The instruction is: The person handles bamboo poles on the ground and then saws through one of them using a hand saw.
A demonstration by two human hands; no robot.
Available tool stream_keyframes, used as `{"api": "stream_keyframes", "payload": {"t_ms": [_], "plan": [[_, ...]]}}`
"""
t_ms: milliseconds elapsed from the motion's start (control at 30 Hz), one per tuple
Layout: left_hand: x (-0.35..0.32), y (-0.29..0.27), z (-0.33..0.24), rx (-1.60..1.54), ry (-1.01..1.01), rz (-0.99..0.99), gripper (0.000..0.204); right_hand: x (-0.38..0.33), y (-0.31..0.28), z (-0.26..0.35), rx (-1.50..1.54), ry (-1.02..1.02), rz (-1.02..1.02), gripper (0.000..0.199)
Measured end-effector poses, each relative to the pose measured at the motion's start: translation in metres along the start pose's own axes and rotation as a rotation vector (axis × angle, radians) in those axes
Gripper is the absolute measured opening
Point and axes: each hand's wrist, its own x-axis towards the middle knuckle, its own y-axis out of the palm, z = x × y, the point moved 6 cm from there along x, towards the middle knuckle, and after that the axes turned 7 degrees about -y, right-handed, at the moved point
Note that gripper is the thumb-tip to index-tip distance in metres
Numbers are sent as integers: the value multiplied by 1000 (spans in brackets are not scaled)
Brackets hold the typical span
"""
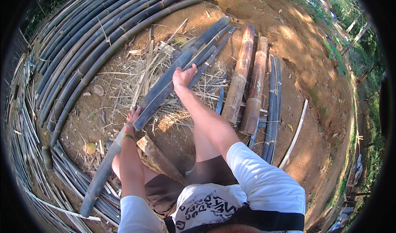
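The right hand (182, 77) presses flat, fingers spread, on a bundle of dark split bamboo strips (181, 66), while the left hand (132, 116) grips the bundle's near end. The strips' long axis runs from near left to far right over dry straw (136, 80); two brown bamboo poles (247, 80) lie to the right, and stacked green culms (82, 39) curve along the left.

No packages, labels, signs or screens (only bare outdoor ground)
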Motion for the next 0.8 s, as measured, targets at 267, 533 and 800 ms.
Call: {"api": "stream_keyframes", "payload": {"t_ms": [267, 533, 800], "plan": [[-38, 20, -45, -522, 97, 191, 70, 5, -8, -26, -39, -102, -47, 76], [-29, 21, -48, -978, -58, 268, 80, 16, 4, -47, -66, -132, 3, 76], [-57, 4, -73, -875, -127, 228, 82, 15, 16, -75, -200, -91, 114, 81]]}}
